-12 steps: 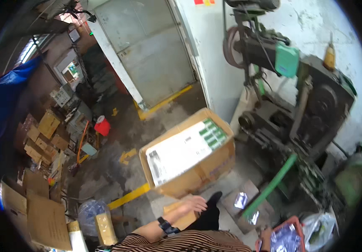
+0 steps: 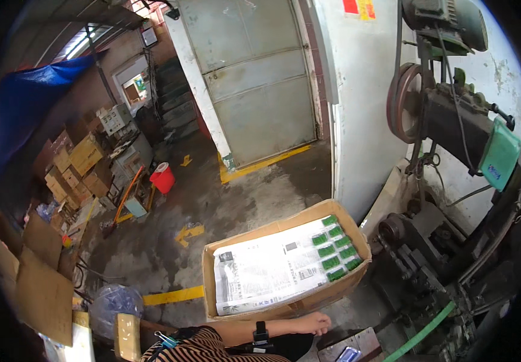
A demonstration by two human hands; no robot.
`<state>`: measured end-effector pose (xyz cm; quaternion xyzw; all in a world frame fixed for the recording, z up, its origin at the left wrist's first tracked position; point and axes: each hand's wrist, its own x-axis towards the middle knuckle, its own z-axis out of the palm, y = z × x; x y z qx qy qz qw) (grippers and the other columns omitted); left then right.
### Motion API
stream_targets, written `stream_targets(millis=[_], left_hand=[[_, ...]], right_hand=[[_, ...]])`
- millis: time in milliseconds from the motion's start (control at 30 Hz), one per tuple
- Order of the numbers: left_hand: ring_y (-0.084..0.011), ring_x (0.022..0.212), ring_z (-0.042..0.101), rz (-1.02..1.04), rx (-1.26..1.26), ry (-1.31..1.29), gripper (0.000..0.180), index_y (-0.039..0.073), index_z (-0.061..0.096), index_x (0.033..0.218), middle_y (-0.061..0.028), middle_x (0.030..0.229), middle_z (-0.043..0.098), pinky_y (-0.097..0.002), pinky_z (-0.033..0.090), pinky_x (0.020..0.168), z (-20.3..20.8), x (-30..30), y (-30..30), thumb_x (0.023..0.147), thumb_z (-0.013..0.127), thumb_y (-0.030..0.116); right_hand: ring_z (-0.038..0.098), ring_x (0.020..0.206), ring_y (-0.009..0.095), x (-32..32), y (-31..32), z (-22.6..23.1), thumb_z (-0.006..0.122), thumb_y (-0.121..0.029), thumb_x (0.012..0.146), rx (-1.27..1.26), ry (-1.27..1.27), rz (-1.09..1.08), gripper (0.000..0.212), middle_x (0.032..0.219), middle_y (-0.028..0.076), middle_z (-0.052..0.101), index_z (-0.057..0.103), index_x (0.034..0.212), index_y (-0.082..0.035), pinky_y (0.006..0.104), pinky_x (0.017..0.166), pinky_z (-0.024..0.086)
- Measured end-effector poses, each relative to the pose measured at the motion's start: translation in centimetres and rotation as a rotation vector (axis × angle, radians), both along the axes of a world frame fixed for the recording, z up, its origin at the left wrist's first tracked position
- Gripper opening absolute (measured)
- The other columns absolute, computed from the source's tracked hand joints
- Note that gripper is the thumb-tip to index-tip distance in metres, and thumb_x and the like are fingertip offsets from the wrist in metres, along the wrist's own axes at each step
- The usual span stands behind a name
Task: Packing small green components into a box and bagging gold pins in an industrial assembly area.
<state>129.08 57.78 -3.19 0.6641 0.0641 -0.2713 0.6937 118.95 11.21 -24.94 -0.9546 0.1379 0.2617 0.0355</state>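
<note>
My left hand [image 2: 313,324] reaches in from the lower edge, a dark watch [image 2: 261,333] on its wrist. It is beside the near wall of a large open cardboard box [image 2: 294,311]; I cannot tell whether they touch. The fingers are loosely bent, with nothing visible in them. Spread inside the box is a sheet of newspaper [image 2: 257,271]. Rows of small green-and-white packs [image 2: 335,247] show at the box's right end. My right hand is out of view.
A belt-driven machine [image 2: 417,102] stands right, with a green bar [image 2: 420,332] low down. A shiny packet [image 2: 349,355] lies near the bottom edge. Behind are a grey metal door [image 2: 260,78] and a red bucket [image 2: 163,178]. Stacked cartons [image 2: 70,169] stand left.
The view has shifted, so the box sits lower. My left hand has moved right, and its fingers are more bent. My right hand and the red basket beside it have left the view.
</note>
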Motion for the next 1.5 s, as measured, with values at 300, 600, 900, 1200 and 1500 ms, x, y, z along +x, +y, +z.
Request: stream_targets(millis=[300,600,900,1200,1500], left_hand=[[-0.0119,0.069,0.060,-0.237,-0.136,-0.071,0.025,0.008,0.055,0.099,-0.0048,0.086,0.063,-0.0244,0.046,0.059,-10.2,0.3,-3.2,0.089,0.045,0.028],[-0.0176,0.072,0.065,-0.269,-0.184,-0.135,0.025,0.002,0.059,0.097,-0.0109,0.085,0.066,-0.0285,0.050,0.061,-11.2,-6.7,2.7,0.093,0.045,0.022],[-0.0164,0.075,0.063,-0.195,-0.400,-0.024,0.027,0.007,0.056,0.103,-0.0091,0.090,0.064,-0.0247,0.049,0.065,-15.0,-7.6,6.2,0.092,0.040,0.026],[-0.0247,0.085,0.065,-0.195,-0.385,0.220,0.025,-0.004,0.055,0.105,-0.0157,0.094,0.064,-0.0316,0.053,0.074,-15.5,-4.1,1.5,0.093,0.044,0.015],[-0.0278,0.112,0.053,-0.533,-0.398,0.409,0.049,0.000,0.044,0.121,-0.0191,0.122,0.052,-0.0393,0.044,0.090,-18.2,-4.9,-15.6,0.097,0.034,0.041]], right_hand=[[0.065,0.070,0.035,-3.0,-0.3,-13.7,0.056,-0.030,0.081,-0.143,-0.198,-0.145,0.036,0.074,0.020,0.066,0.066,0.071,0.003,0.0407,0.059,0.052],[0.065,0.065,0.022,-1.5,13.9,3.8,0.065,-0.036,0.071,-0.499,-0.217,-0.112,0.026,0.075,0.007,0.068,0.070,0.074,-0.011,0.0349,0.055,0.050],[0.062,0.089,0.029,1.4,1.2,-7.6,0.056,-0.045,0.081,0.141,-0.581,0.016,0.042,0.098,0.021,0.063,0.065,0.095,-0.006,0.0407,0.074,0.048],[0.059,0.070,0.041,0.5,8.9,-0.6,0.060,-0.012,0.070,-0.051,-0.801,-0.177,0.010,0.071,0.021,0.060,0.061,0.070,-0.002,0.0482,0.062,0.047],[0.056,0.049,0.010,-5.0,12.0,8.3,0.058,-0.003,0.082,0.934,-0.781,-0.955,0.009,0.058,0.004,0.057,0.062,0.079,0.005,0.0256,0.040,0.041]])
